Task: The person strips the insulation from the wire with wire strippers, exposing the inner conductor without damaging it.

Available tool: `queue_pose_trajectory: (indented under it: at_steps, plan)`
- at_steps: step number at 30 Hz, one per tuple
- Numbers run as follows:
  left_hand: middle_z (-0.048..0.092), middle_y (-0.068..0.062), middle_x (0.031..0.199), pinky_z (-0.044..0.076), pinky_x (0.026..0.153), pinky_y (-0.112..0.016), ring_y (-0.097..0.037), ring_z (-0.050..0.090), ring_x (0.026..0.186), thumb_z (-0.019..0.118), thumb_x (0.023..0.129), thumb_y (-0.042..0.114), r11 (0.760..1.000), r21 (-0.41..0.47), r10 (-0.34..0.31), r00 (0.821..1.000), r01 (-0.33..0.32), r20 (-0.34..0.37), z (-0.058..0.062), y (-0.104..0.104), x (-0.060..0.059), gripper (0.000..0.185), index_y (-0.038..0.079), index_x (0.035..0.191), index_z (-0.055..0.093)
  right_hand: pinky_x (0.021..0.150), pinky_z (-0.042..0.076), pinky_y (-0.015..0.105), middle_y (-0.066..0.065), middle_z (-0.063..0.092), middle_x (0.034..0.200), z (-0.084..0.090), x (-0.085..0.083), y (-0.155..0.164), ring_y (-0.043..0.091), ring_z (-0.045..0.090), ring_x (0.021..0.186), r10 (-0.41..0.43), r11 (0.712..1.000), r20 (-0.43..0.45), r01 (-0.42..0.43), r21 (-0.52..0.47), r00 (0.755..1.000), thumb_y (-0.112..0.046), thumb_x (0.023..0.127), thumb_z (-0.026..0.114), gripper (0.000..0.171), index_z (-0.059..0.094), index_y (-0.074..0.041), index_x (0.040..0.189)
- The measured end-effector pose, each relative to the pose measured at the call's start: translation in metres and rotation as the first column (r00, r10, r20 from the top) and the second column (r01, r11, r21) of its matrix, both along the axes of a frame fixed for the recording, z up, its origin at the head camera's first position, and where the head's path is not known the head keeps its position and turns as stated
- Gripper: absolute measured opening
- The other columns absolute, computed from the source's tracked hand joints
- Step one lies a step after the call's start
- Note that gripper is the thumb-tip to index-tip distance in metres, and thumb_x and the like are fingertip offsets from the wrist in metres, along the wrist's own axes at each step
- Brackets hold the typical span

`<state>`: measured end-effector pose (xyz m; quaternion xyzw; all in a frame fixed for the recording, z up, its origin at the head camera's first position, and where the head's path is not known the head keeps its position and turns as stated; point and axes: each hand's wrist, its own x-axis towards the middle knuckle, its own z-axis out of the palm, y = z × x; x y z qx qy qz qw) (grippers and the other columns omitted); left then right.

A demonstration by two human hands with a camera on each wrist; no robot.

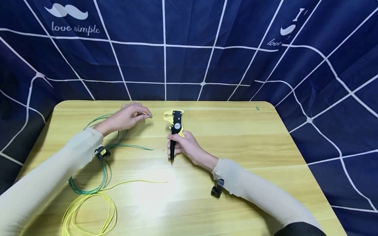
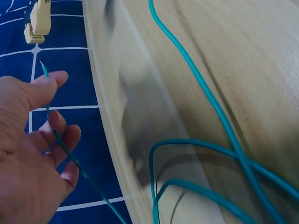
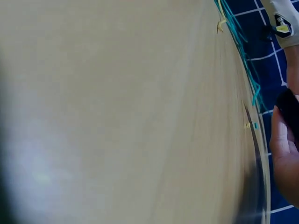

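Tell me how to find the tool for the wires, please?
Look at the wooden table in front of the blue cloth wall. Near its middle, the right hand grips the wire stripper upright by its handles. It is the only yellow and black tool there, unlike the thin green wire and yellow wire coiled to the left.

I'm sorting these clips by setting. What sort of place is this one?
Probably a small staged workbench for wire work, not a real workshop: a wooden table enclosed by blue printed cloth, a yellow-and-black wire stripper in the right hand, and green wire pinched by the left hand.
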<state>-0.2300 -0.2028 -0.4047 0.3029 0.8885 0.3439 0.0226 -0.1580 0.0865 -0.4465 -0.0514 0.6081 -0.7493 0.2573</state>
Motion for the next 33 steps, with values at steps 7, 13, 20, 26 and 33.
queue_pose_trajectory:
  at_steps: [7,13,20,26,33]
  plan:
    - [0.059,-0.005,0.087,0.024,0.084,-0.05,-0.032,0.051,0.1,0.069,0.105,0.001,0.995,-0.104,0.005,1.0,-0.004,0.005,-0.008,0.003,0.001,0.021,0.007,0.123,0.079,0.071,0.066,0.042,0.014,0.071,0.088,0.001,0.004,0.015,0.024,0.074,0.071,-0.02,0.996,0.031,0.023,-0.092,0.999,-0.009,0.107,0.056,0.04,0.047,0.02,0.134]
    - [0.064,-0.007,0.1,0.027,0.088,-0.054,-0.036,0.052,0.11,0.069,0.106,0.003,0.986,-0.168,0.013,0.999,-0.007,0.03,-0.011,0.003,0.003,0.026,0.004,0.132,0.073,0.075,0.065,0.041,0.016,0.07,0.096,0.002,0.005,0.032,0.026,0.074,0.078,0.024,0.988,0.073,-0.012,-0.156,0.997,-0.005,0.109,0.045,0.041,0.035,0.017,0.142]
    - [0.065,-0.013,0.11,0.028,0.093,-0.059,-0.038,0.052,0.114,0.07,0.106,0.007,0.983,-0.183,0.014,0.998,-0.003,0.058,-0.015,0.002,0.005,0.032,0.0,0.137,0.067,0.093,0.062,0.049,0.025,0.067,0.123,0.006,0.007,0.049,0.029,0.076,0.102,0.032,0.991,0.069,-0.023,-0.129,0.997,-0.007,0.116,0.045,0.046,0.033,0.015,0.155]
    - [0.065,-0.021,0.129,0.03,0.096,-0.062,-0.044,0.051,0.129,0.072,0.106,0.013,0.982,-0.189,0.026,0.997,-0.013,0.066,-0.017,0.002,0.007,0.04,-0.001,0.142,0.063,0.098,0.059,0.054,0.036,0.061,0.129,0.006,0.017,0.064,0.029,0.076,0.108,0.016,0.999,-0.002,-0.016,-0.045,1.0,-0.01,0.117,0.047,0.048,0.035,0.018,0.154]
    - [0.052,-0.026,0.157,0.028,0.109,-0.071,-0.049,0.041,0.147,0.072,0.107,0.022,0.984,-0.175,0.03,0.994,-0.012,0.102,-0.019,-0.001,0.01,0.051,0.0,0.15,0.058,0.093,0.062,0.044,0.035,0.066,0.128,0.002,0.024,0.083,0.027,0.077,0.102,-0.027,0.999,-0.055,0.029,0.031,0.998,-0.012,0.117,0.051,0.046,0.041,0.016,0.153]
